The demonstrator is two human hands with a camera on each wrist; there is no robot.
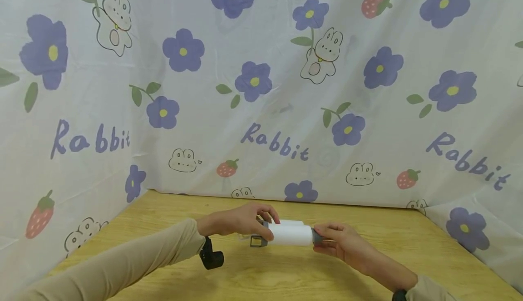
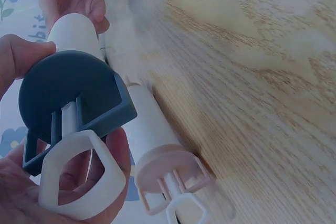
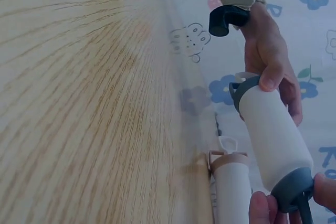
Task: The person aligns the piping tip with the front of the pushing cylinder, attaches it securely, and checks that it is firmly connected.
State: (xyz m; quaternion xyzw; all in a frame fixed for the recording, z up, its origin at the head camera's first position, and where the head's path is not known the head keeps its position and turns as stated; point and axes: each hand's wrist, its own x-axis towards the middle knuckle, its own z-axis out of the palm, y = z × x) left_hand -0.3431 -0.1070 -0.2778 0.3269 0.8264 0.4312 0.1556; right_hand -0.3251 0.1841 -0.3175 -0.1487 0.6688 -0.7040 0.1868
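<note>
Both hands hold a large syringe-like dispenser point(image 1: 290, 236) lengthwise between them, above the table. Its barrel is white and its end pieces are dark blue-grey. My left hand point(image 1: 244, 219) grips the end with the flange point(image 2: 44, 90), which has square finger loops. A white ring handle point(image 2: 52, 182) on a plunger rod sticks out of that flange. At the other end, the fingers of my right hand point(image 1: 347, 245) pinch the dark tip piece point(image 3: 293, 183). In the left wrist view, a second dispenser point(image 2: 149, 124) with a pinkish-beige flange lies on the table below the first.
A light wood table point(image 1: 184, 269) spreads under the hands. White cloth point(image 1: 229, 133) printed with flowers, rabbits and strawberries hangs behind it and along the sides. A black wrist camera point(image 1: 212, 256) sits on the left wrist.
</note>
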